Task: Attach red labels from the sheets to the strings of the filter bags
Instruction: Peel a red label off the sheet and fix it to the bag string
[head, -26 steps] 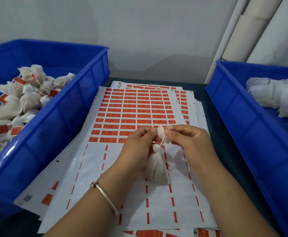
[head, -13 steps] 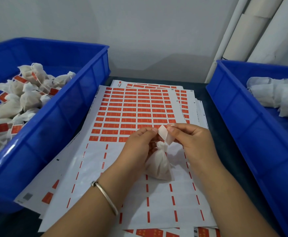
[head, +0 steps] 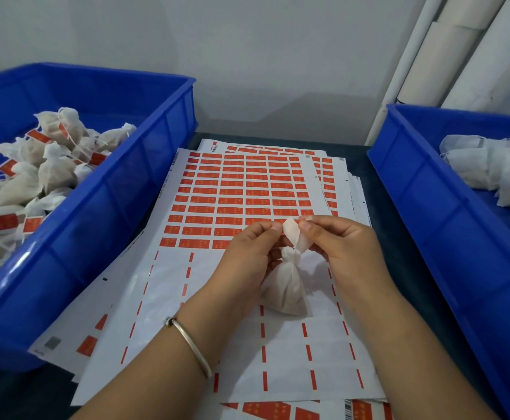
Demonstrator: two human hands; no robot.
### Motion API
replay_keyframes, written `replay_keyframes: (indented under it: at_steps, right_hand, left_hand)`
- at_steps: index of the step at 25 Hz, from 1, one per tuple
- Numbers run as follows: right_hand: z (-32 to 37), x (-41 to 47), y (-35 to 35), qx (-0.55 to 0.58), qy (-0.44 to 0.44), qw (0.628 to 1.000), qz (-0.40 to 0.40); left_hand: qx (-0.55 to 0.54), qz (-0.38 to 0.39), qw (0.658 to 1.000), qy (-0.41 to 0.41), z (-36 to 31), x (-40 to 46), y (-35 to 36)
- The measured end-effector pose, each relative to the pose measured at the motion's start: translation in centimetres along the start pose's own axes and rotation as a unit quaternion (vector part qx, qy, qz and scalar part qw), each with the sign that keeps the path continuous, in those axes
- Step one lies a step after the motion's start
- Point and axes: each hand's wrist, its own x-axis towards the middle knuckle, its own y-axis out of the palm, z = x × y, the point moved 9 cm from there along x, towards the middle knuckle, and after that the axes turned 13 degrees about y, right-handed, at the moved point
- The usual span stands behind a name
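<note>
A small white filter bag [head: 287,287] hangs over the lower, stripped part of the top label sheet [head: 241,192]. Above its tied neck a label [head: 293,236] shows its pale back side. My left hand [head: 247,253] pinches the label's left edge between thumb and forefinger. From the other side, my right hand [head: 338,241] pinches the label's right edge. The string is hidden behind the label and fingers. Rows of red labels fill the sheet's upper half.
A blue bin [head: 102,207] on the left holds several filter bags with red labels. On the right, another blue bin [head: 423,213] holds plain white bags [head: 496,174]. More label sheets lie stacked underneath. White pipes [head: 447,56] stand at the back right.
The label has come down closer to the bag's neck, the visible string has vanished behind it, and the bag hangs slightly higher and tilted. Both hands stay pinched at the label.
</note>
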Motion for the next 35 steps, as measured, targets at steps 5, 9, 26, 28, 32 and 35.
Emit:
replay_keyframes:
  at_steps: [5, 9, 26, 28, 32, 35]
  right_hand:
    - [-0.1, 0.1, -0.5, 0.014, 0.007, 1.000, -0.017]
    - [-0.2, 0.2, -0.6, 0.020, 0.012, 1.000, -0.021]
    - [0.3, -0.1, -0.3, 0.018, 0.008, 1.000, -0.003]
    - [0.4, -0.3, -0.2, 0.021, 0.004, 1.000, 0.006]
    - [0.6, -0.4, -0.1, 0.026, -0.003, 0.999, 0.020]
    - [0.5, -0.2, 0.0, 0.043, 0.002, 0.999, 0.033]
  left_hand:
    - [-0.005, 0.014, 1.000, 0.006, -0.2, -0.1, 0.2]
    - [0.023, 0.021, 0.999, 0.012, -0.3, -0.3, 0.4]
    - [-0.016, 0.058, 0.998, 0.011, -0.8, -0.6, 1.2]
    - [-0.007, 0.082, 0.996, 0.035, -0.9, -0.7, 1.3]
    - [-0.005, 0.108, 0.993, 0.049, -1.0, -0.8, 1.5]
    - [-0.012, 0.119, 0.991, 0.054, -1.0, -0.7, 1.5]
